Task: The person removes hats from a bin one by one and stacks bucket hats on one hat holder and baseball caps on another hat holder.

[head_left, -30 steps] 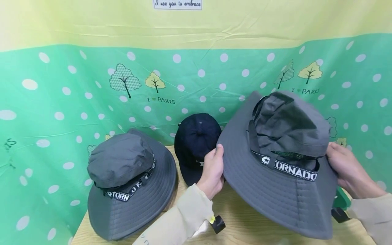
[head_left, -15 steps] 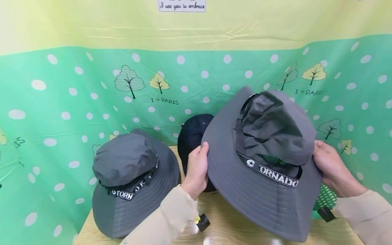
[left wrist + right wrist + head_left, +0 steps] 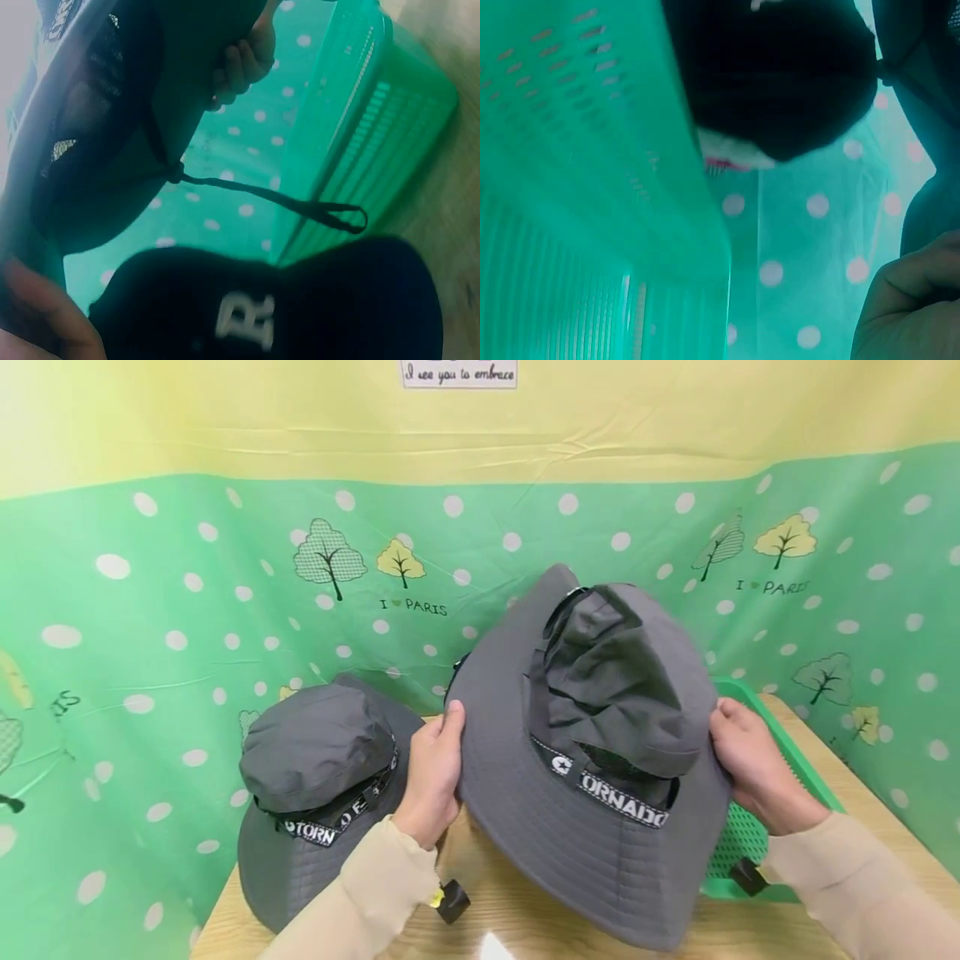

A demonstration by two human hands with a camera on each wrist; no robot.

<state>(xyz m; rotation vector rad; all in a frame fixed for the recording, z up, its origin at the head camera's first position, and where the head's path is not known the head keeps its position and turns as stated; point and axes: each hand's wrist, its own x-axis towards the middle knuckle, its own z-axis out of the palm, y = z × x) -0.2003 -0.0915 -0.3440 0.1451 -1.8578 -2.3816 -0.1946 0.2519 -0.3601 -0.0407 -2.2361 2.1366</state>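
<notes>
Both hands hold a grey wide-brimmed bucket hat (image 3: 600,735) up above the table, tilted, its white-lettered band facing the head camera. The left hand (image 3: 435,772) pinches the brim at its left edge, thumb on the outer face. On the opposite side the right hand (image 3: 757,764) grips the brim near the crown. A black chin cord (image 3: 247,187) with a loop hangs from the hat in the left wrist view. Behind the held hat stands a black cap (image 3: 300,307) with a white letter R, almost wholly hidden in the head view.
A second grey bucket hat (image 3: 315,760) rests on the wooden table (image 3: 517,910) at the left. To the right, behind the right hand, stands a green plastic basket (image 3: 802,760) with perforated sides. A green dotted curtain (image 3: 480,577) hangs behind the table.
The held hat and both hands have moved left in the head view. It now covers nearly all of the black cap, and the green basket has come into sight.
</notes>
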